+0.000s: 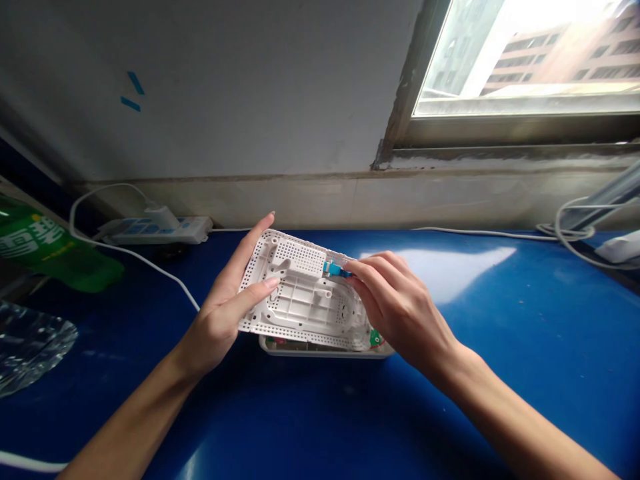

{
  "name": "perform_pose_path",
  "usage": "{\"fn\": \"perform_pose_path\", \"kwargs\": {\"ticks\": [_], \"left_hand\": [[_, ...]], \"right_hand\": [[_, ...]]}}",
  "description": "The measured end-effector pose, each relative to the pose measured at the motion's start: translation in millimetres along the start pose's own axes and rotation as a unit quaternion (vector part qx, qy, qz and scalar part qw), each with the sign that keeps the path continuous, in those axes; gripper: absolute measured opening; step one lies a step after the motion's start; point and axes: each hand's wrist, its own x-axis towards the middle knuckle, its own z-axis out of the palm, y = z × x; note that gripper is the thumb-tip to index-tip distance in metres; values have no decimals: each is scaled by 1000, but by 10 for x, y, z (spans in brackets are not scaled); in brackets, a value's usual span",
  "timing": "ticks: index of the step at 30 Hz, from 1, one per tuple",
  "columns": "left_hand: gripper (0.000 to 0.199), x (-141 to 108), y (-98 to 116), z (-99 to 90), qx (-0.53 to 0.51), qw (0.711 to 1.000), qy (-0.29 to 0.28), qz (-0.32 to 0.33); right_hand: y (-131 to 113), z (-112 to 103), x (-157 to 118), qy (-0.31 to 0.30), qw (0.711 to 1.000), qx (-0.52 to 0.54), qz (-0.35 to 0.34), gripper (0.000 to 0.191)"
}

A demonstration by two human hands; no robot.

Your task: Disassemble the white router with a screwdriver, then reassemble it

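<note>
A white perforated plastic cover [300, 303] is tilted up, its ribbed inner side facing the camera. My left hand [227, 307] grips its left end, thumb on the inner face and fingers behind. A small blue piece [336, 269] lies against the cover's upper middle, beside a raised perforated box. My right hand [400, 300] pinches the right end of that blue piece between thumb and index finger. Under the cover sits a white shallow housing [325, 353], with a bit of green circuit board [376, 339] and a red wire showing at its right.
Blue table [500, 373] below. At the left are a green bottle [55, 250], a clear plastic bottle [33, 347] and a white power strip [160, 230] with a plugged-in cable. Another white cable [480, 232] runs along the wall to a coil at the right.
</note>
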Motion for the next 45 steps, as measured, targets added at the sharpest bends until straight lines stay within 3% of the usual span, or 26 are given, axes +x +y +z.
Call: {"fn": "perform_pose_path", "kwargs": {"ticks": [8,22,31,45], "left_hand": [[80,-2,-5,0,-2,1000,3,2],[81,18,31,-48,-5,1000,4,-1],[80,30,49,-110,17,1000,-7,-6],[75,27,31,-151,88,995,-37,19]], "right_hand": [[18,-21,-11,17,997,52,49,19],[67,-24,-52,18,998,47,-34,29],[26,-65,-24,7,997,14,-79,24],[24,-61,-25,4,997,19,-73,21]]}}
